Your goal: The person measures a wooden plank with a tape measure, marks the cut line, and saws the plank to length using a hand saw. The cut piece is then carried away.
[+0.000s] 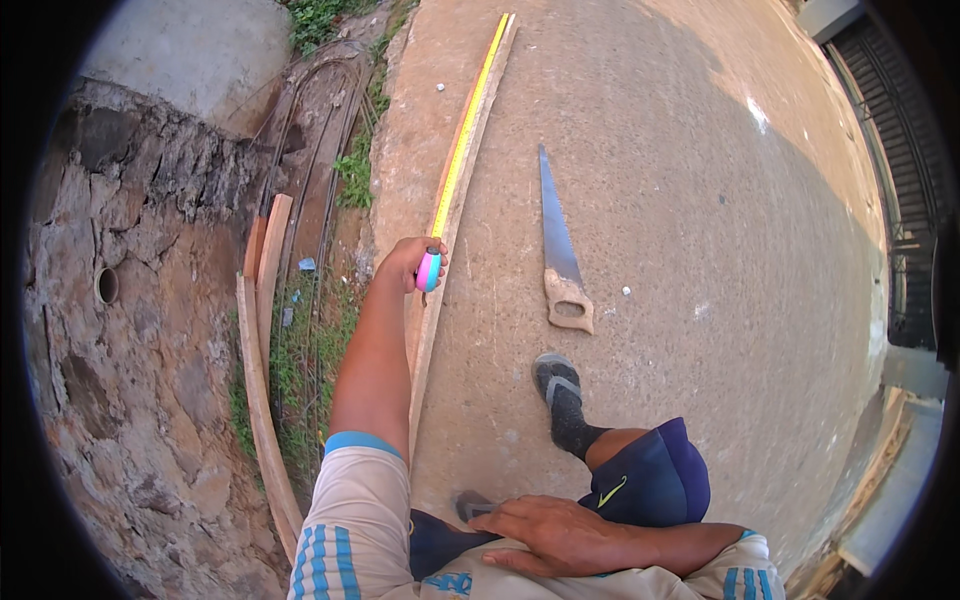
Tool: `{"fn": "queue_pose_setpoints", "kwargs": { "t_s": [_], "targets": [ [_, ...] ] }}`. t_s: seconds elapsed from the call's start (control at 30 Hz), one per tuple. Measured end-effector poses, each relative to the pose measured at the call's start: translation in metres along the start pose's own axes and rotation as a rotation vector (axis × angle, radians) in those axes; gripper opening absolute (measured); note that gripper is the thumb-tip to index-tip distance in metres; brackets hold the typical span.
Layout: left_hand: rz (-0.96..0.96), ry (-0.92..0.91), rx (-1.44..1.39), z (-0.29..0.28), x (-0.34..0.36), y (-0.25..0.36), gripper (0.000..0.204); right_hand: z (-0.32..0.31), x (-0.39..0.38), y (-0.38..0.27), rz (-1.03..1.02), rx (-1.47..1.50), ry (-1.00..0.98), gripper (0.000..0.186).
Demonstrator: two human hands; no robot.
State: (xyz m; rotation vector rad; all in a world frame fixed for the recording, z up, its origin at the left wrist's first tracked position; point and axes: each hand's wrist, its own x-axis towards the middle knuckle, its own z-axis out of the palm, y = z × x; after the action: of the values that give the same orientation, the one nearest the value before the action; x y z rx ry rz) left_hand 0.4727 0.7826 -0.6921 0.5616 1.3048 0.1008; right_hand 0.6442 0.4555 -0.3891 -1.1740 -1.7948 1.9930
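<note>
My left hand (402, 262) is wrapped round a pink and turquoise tape measure (428, 271). Its yellow blade (467, 140) runs out straight along a long narrow wooden plank (430, 335), reaching the plank's far end. The plank lies lengthwise on the concrete, passing under my left hand and forearm. My right hand (555, 532) rests flat across my lap on the dark shorts, fingers stretched and holding nothing. Right of the plank lies a handsaw (560, 235) with a pale wooden handle, its tip pointing away from me.
To the left, past the concrete's edge, are two more wooden planks (262, 400), metal rods (325, 130), grass (352, 170) and a rough stone wall (150, 330). My sandalled foot (556, 378) is just below the saw handle. A dark slatted gate (900, 170) stands at the far right.
</note>
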Motion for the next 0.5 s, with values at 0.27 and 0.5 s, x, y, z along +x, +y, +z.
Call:
{"fn": "queue_pose_setpoints", "kwargs": {
  "t_s": [0.27,0.5],
  "targets": [
    [-0.007,-0.042,-0.018,0.003,-0.011,-0.006,0.016,0.004,0.003,0.001,0.052,-0.022,-0.042,0.048],
    [-0.016,-0.038,-0.072,-0.027,-0.039,-0.095,0.023,0.005,0.011,-0.009,0.015,-0.076,-0.016,0.046]
  ]
}}
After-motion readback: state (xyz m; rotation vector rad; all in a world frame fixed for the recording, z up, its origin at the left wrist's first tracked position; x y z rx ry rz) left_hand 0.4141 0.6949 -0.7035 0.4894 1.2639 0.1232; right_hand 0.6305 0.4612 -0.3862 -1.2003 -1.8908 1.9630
